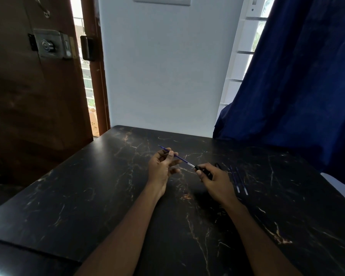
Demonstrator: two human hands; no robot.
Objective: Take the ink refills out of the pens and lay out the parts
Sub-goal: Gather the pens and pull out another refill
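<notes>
While left hand [161, 166] pinches blue refill [180, 157], right hand [212, 177] closes on black barrel [199, 168] — mostly hidden.

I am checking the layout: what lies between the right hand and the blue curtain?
Head view: two blue refills lie side by side on the table, just beyond the right hand, before the curtain.

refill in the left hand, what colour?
Blue, with a silvery tip; head view shows the refill in the left hand.

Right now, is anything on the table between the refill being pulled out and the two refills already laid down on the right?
Only the right hand itself, gripping the black pen barrel. The left hand holds the blue refill; the laid-out refills lie just beyond the right hand.
</notes>
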